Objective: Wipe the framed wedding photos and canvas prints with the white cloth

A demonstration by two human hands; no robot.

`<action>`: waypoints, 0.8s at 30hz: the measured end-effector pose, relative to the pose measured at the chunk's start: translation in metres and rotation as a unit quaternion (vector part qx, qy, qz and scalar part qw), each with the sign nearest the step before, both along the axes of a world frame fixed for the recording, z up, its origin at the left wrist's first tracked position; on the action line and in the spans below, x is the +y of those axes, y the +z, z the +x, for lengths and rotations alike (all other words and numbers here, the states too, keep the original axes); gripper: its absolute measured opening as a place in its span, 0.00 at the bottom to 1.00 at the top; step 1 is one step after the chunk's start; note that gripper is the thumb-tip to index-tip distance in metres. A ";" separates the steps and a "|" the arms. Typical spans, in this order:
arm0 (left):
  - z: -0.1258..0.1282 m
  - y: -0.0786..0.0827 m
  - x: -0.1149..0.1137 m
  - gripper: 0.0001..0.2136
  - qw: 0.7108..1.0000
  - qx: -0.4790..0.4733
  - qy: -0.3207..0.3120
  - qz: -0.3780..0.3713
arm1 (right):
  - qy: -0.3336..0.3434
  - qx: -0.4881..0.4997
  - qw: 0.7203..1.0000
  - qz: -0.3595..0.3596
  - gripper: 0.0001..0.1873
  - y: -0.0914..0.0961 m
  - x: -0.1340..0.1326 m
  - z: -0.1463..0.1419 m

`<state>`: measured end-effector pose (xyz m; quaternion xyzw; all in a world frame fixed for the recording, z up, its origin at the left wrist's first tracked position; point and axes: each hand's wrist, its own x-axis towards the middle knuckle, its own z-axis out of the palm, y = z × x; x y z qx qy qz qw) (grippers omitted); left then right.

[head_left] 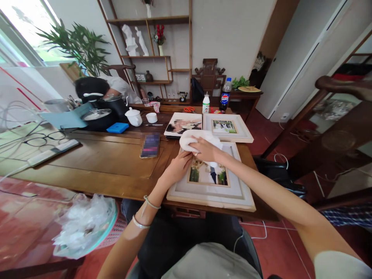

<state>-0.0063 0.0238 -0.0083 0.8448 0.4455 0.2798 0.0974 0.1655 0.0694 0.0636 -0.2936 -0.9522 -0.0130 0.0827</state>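
A light wooden picture frame (pixel 212 197) with a wide white border and a couple's photo lies flat at the table's front edge before me. My right hand (pixel 205 149) is closed on a bunched white cloth (pixel 200 137) and presses it on the frame's upper part, covering the top of the photo. My left hand (pixel 180 166) grips the frame's upper left border, fingertips close beside the cloth. Just behind lie a second framed photo (pixel 247 133) and, to its left, a photo panel (pixel 183 121) on a stack.
On the wooden table (pixel 122 166) are a phone (pixel 150 145), a blue box (pixel 117 127), a white teapot (pixel 133 117), a white bottle (pixel 206 104), a cola bottle (pixel 225 95) and orange scissors (pixel 188 109). Another person (pixel 116 85) bends at the far left. A bag-lined basket (pixel 110 232) stands below.
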 end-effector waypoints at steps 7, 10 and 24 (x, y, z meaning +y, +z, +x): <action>0.000 0.001 -0.001 0.16 1.000 -0.005 -0.006 -0.005 | -0.028 -0.018 0.999 -0.018 0.20 -0.002 -0.002 0.010; -0.001 0.000 -0.002 0.17 1.000 -0.003 0.002 -0.012 | -0.090 -0.039 0.995 -0.034 0.17 0.008 -0.010 0.050; 0.001 -0.001 -0.003 0.18 1.000 -0.001 0.024 -0.008 | -0.132 -0.157 0.972 -0.116 0.17 0.039 -0.132 0.078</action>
